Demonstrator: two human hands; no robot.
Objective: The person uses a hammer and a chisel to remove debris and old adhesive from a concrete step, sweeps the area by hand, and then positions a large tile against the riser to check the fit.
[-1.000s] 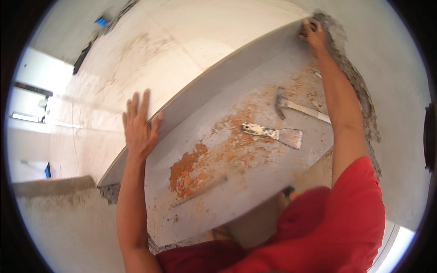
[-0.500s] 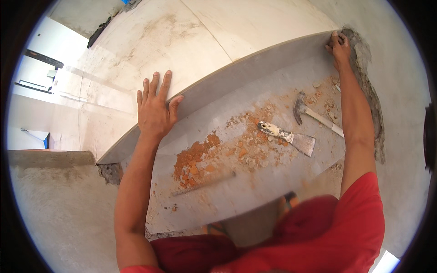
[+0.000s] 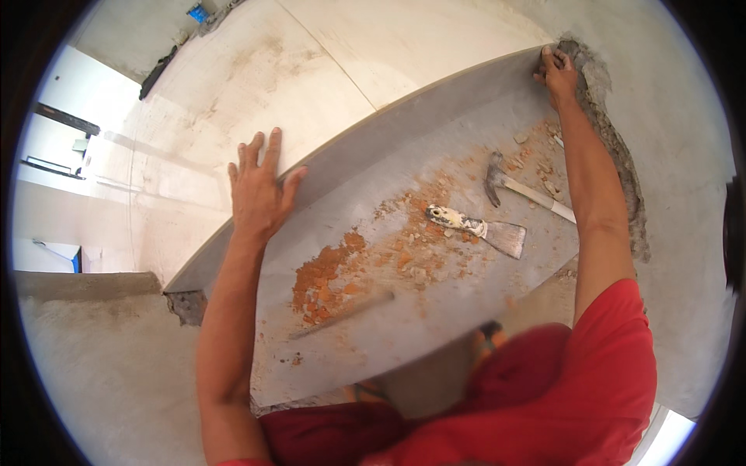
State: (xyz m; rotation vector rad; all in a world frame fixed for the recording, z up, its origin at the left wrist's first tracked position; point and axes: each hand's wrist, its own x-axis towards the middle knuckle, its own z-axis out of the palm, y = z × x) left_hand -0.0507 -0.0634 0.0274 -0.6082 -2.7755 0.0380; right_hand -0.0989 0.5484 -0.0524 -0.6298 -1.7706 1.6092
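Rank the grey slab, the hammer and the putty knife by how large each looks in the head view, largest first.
1. grey slab, by far the largest; the left hand and right hand rest on its far edge.
2. and 3. hammer and putty knife: they look about alike, and the right forearm hides the hammer's handle end, so no ranking.

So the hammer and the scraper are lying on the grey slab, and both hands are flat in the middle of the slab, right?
Not quite. The hammer and scraper do lie on the slab, but the head view shows the hands at its far edge: the left hand on the rim, the right hand at the corner.
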